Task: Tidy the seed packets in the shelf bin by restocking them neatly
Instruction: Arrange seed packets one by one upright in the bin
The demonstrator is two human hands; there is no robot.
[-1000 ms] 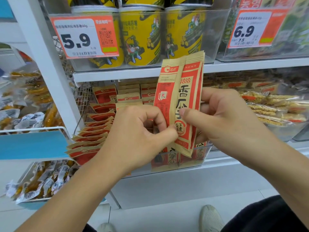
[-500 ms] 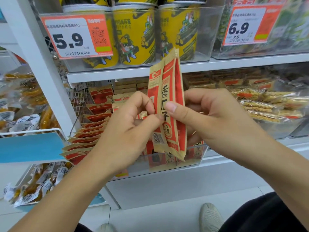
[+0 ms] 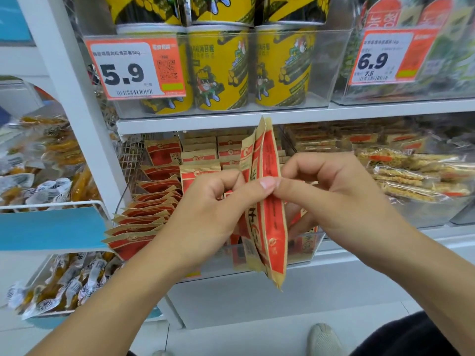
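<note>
I pinch the upright seed packets [image 3: 267,201] mid-length between both thumbs, right hand [image 3: 334,196] and left hand [image 3: 213,209], near the clear shelf bin [image 3: 303,249]; apparently two or three, light, pliable and slippery, best gripped at their flat sealed edges.

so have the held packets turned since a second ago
Yes. The held packets, gripped by both hands, have turned edge-on and slid left against the yellow cans.

Bright, even light fills the scene, with barely any hard shadows. Soft glare sits on the clear bin fronts [image 3: 295,47] of the upper shelf. The wide lens bends the white shelf post [image 3: 74,104] toward the edges. Print on the orange price tags [image 3: 133,70] looks slightly smeared, and the corners are soft.
</note>
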